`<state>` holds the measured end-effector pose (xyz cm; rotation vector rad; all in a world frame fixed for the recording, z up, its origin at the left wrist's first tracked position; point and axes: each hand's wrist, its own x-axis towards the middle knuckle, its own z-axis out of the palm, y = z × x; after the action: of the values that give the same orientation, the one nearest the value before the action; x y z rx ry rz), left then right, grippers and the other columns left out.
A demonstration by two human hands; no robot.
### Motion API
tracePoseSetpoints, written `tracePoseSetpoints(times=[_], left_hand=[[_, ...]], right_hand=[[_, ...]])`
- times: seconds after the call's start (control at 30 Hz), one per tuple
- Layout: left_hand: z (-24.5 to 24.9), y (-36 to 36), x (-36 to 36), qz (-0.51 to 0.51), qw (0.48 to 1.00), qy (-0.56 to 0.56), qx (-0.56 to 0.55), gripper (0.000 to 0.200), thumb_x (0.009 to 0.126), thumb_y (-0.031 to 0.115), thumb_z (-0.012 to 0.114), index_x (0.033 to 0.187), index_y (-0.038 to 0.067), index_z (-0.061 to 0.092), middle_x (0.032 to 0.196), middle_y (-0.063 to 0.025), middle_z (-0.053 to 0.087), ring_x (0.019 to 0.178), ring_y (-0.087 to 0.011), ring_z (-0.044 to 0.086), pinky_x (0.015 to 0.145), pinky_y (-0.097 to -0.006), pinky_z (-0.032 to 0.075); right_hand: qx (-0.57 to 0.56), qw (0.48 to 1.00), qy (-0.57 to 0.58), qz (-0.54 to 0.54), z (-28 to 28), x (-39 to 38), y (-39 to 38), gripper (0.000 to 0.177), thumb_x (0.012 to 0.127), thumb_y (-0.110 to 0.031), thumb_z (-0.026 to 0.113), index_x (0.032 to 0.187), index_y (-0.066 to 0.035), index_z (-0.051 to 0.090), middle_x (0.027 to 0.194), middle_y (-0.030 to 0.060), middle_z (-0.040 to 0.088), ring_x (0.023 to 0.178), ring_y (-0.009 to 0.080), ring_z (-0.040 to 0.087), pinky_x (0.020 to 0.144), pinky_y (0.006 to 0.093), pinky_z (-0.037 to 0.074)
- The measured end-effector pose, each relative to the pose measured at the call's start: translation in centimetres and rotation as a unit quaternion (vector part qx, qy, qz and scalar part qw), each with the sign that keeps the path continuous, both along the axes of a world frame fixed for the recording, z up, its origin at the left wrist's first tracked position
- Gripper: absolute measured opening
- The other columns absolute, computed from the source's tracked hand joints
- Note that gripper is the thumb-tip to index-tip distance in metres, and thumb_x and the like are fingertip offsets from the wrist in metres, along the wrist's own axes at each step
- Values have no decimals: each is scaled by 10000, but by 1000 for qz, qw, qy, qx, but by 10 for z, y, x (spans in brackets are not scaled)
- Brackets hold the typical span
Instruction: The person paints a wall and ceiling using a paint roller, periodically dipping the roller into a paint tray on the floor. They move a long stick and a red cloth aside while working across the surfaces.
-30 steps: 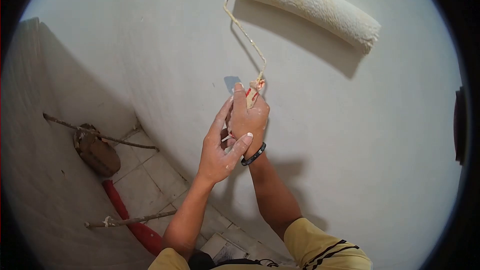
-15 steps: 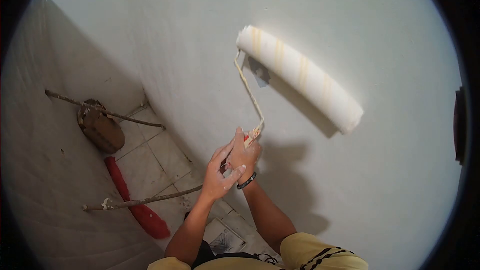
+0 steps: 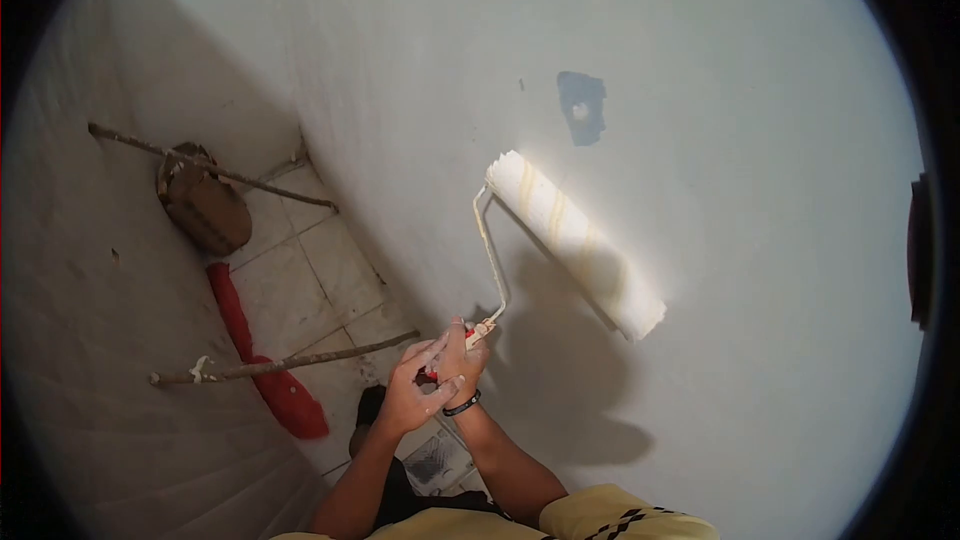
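A wide paint roller (image 3: 578,245), white with yellowish stripes, lies at a slant against the pale wall, touching it or very close. Its bent wire frame runs down to a red and white handle caked with paint. My right hand (image 3: 463,358), with a dark bracelet at the wrist, is closed round this handle. My left hand (image 3: 408,390) is closed on the lower part of the handle, just beside the right one. Both hands are smeared with white, and the fingers partly hide the grip.
Above the roller the wall (image 3: 760,190) bears a grey patch (image 3: 582,108). At left, two wooden sticks (image 3: 290,365) jut across above the tiled floor (image 3: 285,295). A brown bag-like object (image 3: 205,205) and a red cloth-like strip (image 3: 290,405) lie there. A dark object (image 3: 917,252) stands at the right edge.
Both hands and the roller have moved down the wall and a little left. The grey patch, partly covered before, now shows whole above the roller.
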<state>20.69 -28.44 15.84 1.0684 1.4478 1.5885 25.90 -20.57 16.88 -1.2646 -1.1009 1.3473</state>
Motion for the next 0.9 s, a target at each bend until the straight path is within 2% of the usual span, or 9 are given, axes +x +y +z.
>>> tracePoseSetpoints(times=[0.07,0.13,0.23,0.47,0.53,0.67,0.73,0.77,0.9], left_hand=[[-7,-7,-1,8,1000,7,-19,617,729,126,755,1296,29,529,1174,-141,541,1042,-207,567,881,-302,464],[-12,-15,-3,17,999,12,-39,614,715,133,761,1282,40,546,1154,-144,554,1023,-211,576,867,-300,469],[-17,-27,-7,-15,995,20,-100,617,736,116,756,1295,2,521,1165,-123,531,1001,-176,558,866,-290,453],[-6,-40,-4,17,975,42,-216,603,686,216,787,1236,63,594,1064,-152,583,903,-188,588,802,-283,477],[-7,-46,-9,-4,965,87,-248,594,693,254,780,1226,59,602,1046,-159,584,860,-194,595,769,-284,483],[-4,-45,-11,-13,958,74,-278,610,690,318,770,1227,77,607,1022,-154,585,796,-212,593,727,-302,494],[4,-48,-15,-22,949,81,-304,613,697,338,761,1232,82,604,1022,-158,587,797,-226,598,731,-308,494],[7,-48,-15,-30,940,95,-326,616,704,358,753,1236,87,602,1022,-162,589,799,-240,604,735,-313,495],[8,-45,-12,-34,931,109,-346,638,733,402,727,1276,106,572,1015,-174,592,843,-258,618,745,-322,497]], right_hand=[[-16,1000,-4,9,-12,0,-8,305,904,-215,573,652,-62,496,574,-28,482,518,63,433,465,260,354],[-47,998,47,-5,-28,-1,-15,338,913,-241,579,641,-55,502,556,-10,505,489,81,463,447,273,367],[-106,991,75,-16,-47,-1,-27,322,910,-242,582,651,-68,501,589,-14,513,521,78,471,471,266,376],[-240,964,114,-23,-79,4,-51,306,889,-237,568,641,-86,475,603,-26,474,533,77,435,487,261,360],[-246,965,94,-17,-82,5,-61,309,887,-258,556,645,-88,466,602,-19,467,535,80,439,486,270,363],[-298,950,90,-34,-70,4,-61,317,889,-262,532,640,-82,455,586,-1,471,503,104,461,459,272,377],[-293,954,67,1,-70,3,-67,325,892,-265,521,637,-76,454,566,4,472,472,113,465,433,272,376],[-300,949,92,-8,-73,2,-67,332,892,-273,518,635,-72,456,550,12,473,454,118,468,416,278,372],[-345,936,60,-19,-79,8,-65,329,889,-283,527,639,-79,463,554,18,475,462,108,467,407,278,372]])
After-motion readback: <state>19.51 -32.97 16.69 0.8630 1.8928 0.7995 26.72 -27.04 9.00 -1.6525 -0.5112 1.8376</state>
